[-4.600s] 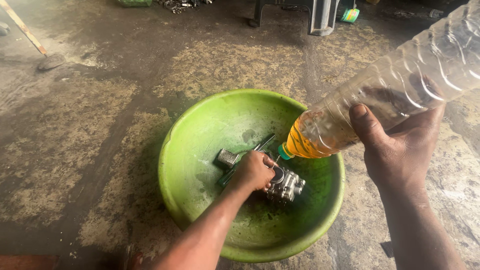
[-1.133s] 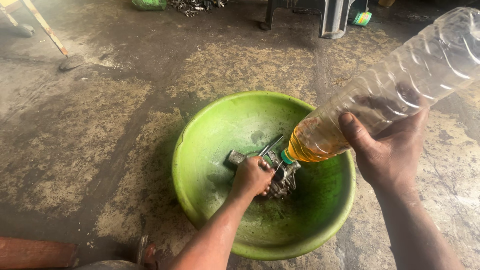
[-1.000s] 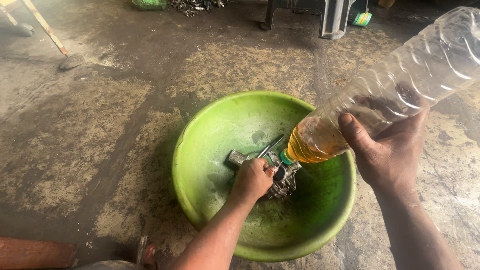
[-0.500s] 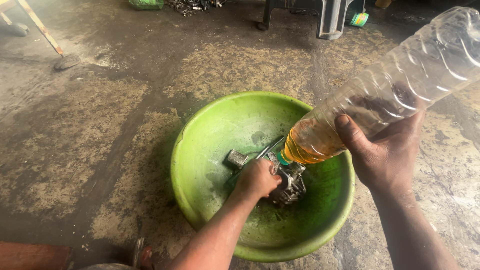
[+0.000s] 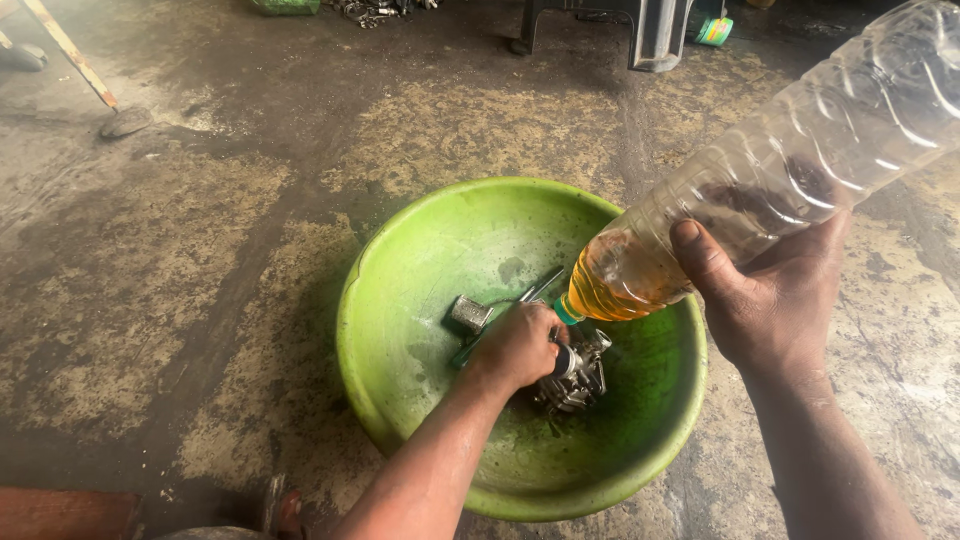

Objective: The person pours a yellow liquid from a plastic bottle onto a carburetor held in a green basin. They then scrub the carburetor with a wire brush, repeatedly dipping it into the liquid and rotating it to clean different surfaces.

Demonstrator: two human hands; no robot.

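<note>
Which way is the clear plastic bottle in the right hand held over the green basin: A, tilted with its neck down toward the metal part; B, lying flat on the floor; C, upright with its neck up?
A: the right hand holds the bottle slanted, amber liquid pooled at its neck above the metal part.

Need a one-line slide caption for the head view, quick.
Right hand tips a clear bottle of amber liquid over a metal part gripped by the left hand in a green basin.

place: workshop | floor: oil-stained bare concrete floor (image 5: pixel 200 250) | signs: heap of loose metal scrap parts (image 5: pixel 375 10) (far edge), grimy metal engine part (image 5: pixel 575 375)
</note>
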